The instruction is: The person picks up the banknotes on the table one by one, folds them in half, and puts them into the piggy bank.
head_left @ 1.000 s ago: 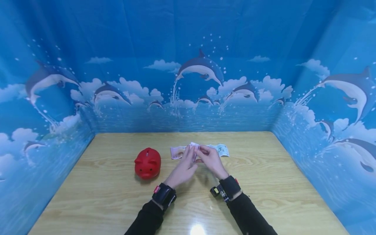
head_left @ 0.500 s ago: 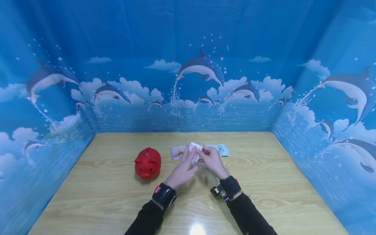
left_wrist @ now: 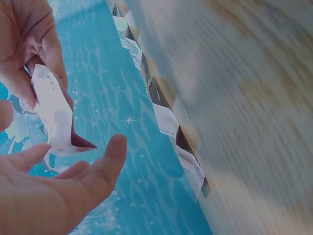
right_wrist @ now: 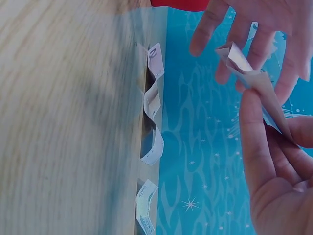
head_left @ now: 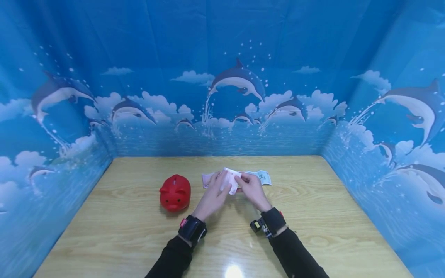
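Note (head_left: 232, 178) is paper, piggy bk (head_left: 175, 194) matt, tbl (head_left: 323, 220) glossy woodgrain.

The left arm (head_left: 172, 255) reaches toward 1 o'clock, its left hand (head_left: 212, 197) loose with fingers (right_wrist: 260, 51) extended and spread. The right arm (head_left: 295, 253) angles toward 11 o'clock; the right hand (head_left: 253, 191), at the left's 3 o'clock, pinches.
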{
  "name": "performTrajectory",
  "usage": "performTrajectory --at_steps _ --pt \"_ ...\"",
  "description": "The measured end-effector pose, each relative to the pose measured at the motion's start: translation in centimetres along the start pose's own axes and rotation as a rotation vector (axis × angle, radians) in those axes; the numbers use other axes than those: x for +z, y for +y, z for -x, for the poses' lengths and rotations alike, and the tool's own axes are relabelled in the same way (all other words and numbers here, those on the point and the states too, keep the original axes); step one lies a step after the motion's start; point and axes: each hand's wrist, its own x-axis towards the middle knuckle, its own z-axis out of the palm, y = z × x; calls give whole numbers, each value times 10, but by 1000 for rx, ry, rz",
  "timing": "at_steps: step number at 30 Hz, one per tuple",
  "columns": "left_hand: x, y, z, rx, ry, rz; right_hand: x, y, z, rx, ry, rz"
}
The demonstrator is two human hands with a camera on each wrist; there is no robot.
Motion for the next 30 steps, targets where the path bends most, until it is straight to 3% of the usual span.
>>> performTrajectory --at_steps 2,6,10,14,20,25,30 --pt "-1 -2 -1 21 28 20 0 0 0 2 2 -5" --pt "-1 -4 -4 0 87 108 0 -1 0 -4 6 -6" --pt "-2 -6 -6 -60 138 214 1 -1 1 1 8 1" --pt "-3 -8 -7 -100 166 259 1 -2 1 6 -1 -9" --pt "-6 -11 -7 -130 164 301 1 -4 2 28 -19 10" --pt "-7 -11 -7 -219 139 318 2 -7 3 26 -50 12" --pt "-7 -11 -7 -228 136 323 0 -18 7 34 -101 20"
